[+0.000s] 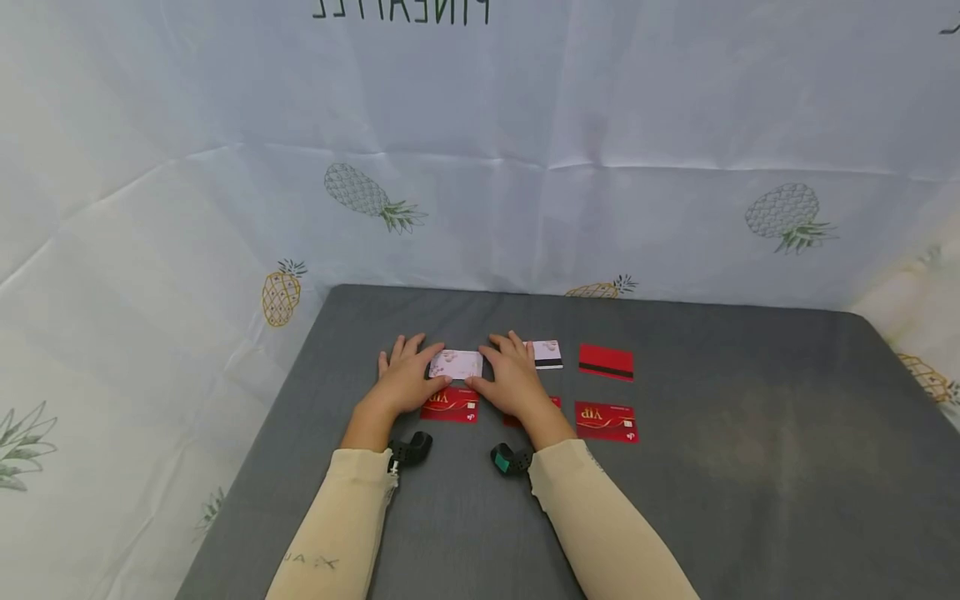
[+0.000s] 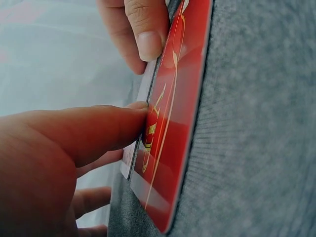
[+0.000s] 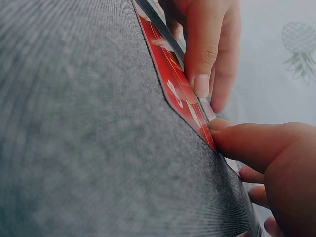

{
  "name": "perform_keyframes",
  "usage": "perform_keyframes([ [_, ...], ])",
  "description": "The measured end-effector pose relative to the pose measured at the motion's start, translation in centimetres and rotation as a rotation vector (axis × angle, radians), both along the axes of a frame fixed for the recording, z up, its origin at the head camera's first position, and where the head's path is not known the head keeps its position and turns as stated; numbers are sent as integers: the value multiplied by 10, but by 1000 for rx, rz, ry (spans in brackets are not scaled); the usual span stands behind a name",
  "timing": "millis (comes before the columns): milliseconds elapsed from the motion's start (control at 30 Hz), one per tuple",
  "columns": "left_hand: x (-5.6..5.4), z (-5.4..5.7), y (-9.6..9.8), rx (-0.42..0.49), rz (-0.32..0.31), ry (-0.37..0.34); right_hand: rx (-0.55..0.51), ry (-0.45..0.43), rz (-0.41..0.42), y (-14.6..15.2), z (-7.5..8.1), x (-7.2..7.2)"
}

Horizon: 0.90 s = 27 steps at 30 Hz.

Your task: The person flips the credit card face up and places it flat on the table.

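Observation:
A pale floral card [image 1: 456, 364] lies on the grey table between both hands. At its left end my left hand [image 1: 403, 382] holds it, thumb at the near edge and index finger at the far corner. My right hand [image 1: 516, 382] grips the right end the same way. Just nearer lies a red VIP card [image 1: 450, 407], its long edge close along the pale one. In the left wrist view, the left thumb [image 2: 113, 126] rests where the two cards meet. The right thumb [image 3: 242, 140] does likewise in the right wrist view.
Right of the hands lie a pale card with a black stripe [image 1: 548, 353], a red striped card [image 1: 606, 362] and a red VIP card [image 1: 607, 422]. Another red card [image 1: 556, 402] is mostly hidden under the right wrist. Behind the table hangs a pineapple-print cloth [image 1: 495, 225].

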<state>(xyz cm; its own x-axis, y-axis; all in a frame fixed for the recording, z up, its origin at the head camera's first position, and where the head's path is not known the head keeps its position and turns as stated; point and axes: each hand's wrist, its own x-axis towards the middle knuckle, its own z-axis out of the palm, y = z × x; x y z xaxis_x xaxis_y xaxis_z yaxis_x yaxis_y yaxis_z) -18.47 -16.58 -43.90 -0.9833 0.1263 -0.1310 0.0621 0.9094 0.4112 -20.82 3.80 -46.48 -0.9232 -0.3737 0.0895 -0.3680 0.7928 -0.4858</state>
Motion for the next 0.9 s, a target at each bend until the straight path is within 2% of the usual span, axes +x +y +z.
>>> perform_keyframes([
  [133,1,1,-2,3,-1,14,1,5,-4,-1,2,0],
  [300,3,0,-2,4,4,22,-47,28,-19,-1,4,3],
  [500,4,-2,1,14,13,24,-94,15,-62,12,10,4],
  [733,6,-2,0,33,19,39,-51,-38,-93,54,25,-7],
  [900,9,-2,-2,38,11,44,28,-120,-69,96,22,-19],
])
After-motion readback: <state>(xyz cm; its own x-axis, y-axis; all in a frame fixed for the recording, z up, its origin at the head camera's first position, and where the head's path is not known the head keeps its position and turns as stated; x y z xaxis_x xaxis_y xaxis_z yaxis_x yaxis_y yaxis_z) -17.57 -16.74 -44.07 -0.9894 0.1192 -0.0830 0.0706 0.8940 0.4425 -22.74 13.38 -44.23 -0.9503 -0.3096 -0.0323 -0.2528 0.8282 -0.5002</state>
